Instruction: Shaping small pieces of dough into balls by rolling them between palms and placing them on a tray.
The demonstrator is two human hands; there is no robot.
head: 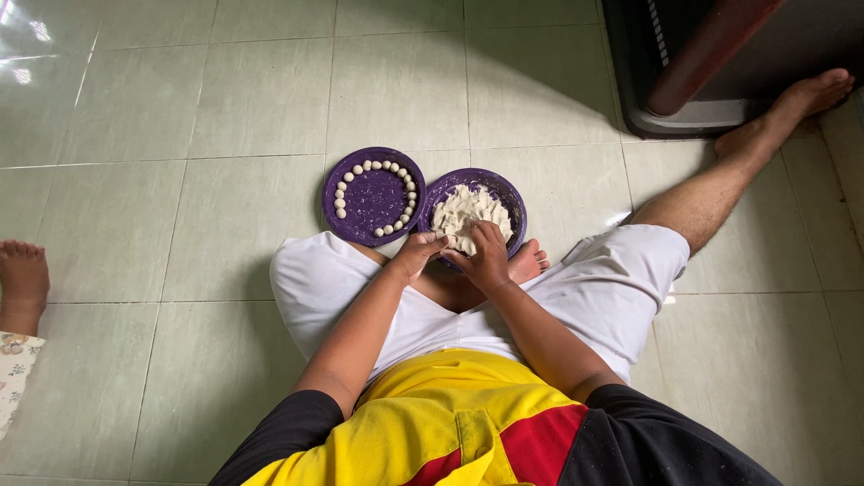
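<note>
Purple round plastic plate (369,198) holds small white dough balls; its twin (513,200) holds white dough (463,211), pinched by both left hand (416,252) and right hand (486,255).

Purple plates (335,183), white dough (463,211)

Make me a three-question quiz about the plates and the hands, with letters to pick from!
1. Where are the little white balls?
A. Round the rim of the left purple plate
B. On the floor
C. On the person's lap

2. What colour are both plates?
A. Green
B. Purple
C. Red

3. What is the right hand doing?
A. Resting on a knee
B. Holding a spoon
C. Touching the white dough

Answers: 1 A, the little white balls curve along the edge of the left purple plate. 2 B, the right plate is purple too. 3 C, the right hand lies on the white dough; the left hand is at that plate's near edge.
</note>
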